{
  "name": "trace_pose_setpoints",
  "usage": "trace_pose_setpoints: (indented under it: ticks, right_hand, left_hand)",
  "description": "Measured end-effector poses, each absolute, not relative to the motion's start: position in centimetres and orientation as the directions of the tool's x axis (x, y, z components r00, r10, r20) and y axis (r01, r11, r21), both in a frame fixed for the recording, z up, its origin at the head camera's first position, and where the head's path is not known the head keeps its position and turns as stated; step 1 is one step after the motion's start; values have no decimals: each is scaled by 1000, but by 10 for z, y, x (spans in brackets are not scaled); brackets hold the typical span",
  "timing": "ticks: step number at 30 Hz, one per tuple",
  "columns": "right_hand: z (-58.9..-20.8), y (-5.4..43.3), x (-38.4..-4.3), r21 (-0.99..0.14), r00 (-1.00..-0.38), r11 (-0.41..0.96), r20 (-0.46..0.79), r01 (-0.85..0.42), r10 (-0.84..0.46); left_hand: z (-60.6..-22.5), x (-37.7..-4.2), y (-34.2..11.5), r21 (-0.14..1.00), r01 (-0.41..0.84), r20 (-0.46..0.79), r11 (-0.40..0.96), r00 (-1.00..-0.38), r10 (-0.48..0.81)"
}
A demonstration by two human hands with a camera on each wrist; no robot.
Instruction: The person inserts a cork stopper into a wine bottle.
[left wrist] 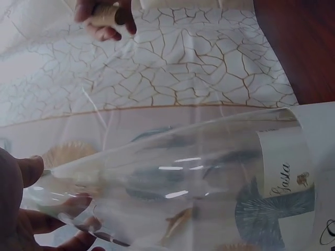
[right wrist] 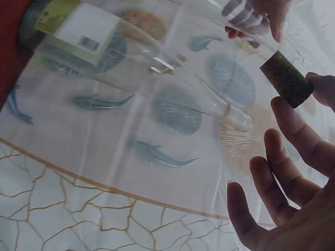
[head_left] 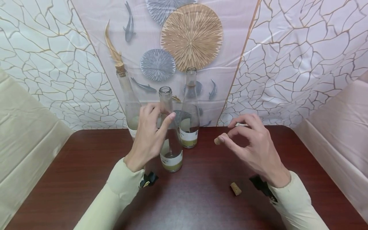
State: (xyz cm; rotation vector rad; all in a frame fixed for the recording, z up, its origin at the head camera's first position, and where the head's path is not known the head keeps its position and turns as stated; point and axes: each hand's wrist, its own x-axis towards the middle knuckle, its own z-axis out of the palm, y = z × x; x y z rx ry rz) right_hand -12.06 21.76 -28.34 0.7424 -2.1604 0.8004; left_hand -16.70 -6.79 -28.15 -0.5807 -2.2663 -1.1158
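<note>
My left hand (head_left: 150, 131) curls round the neck of the front clear glass bottle (head_left: 171, 159), which stands upright and uncorked on the table. In the left wrist view, fingers show through the glass on one side of the neck, and the thumb is at the other side. My right hand (head_left: 256, 147) pinches a cork (right wrist: 286, 79) between thumb and index finger, in the air right of the bottles; its other fingers are spread apart. A second cork (head_left: 235, 188) lies on the table below the right hand.
Behind the front bottle stands another open bottle (head_left: 189, 127) with a white and green label. At the back left, a bottle (head_left: 127, 92) has a cork (head_left: 120, 68) in its mouth. The dark red-brown table (head_left: 198, 204) ends at a patterned cloth backdrop (head_left: 287, 64).
</note>
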Motion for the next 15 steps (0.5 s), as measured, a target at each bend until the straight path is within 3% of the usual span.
trace_pose_setpoints:
  ticks: [8, 15]
  right_hand:
    - [-271, 209, -120, -336, -573, 618, 787, -710, -230]
    - [-263, 202, -119, -339, -526, 576, 829, -744, -190]
  left_hand:
    - [-281, -153, -65, 550, 629, 650, 550, -735, 190]
    - [-282, -143, -64, 541, 617, 638, 571, -744, 199]
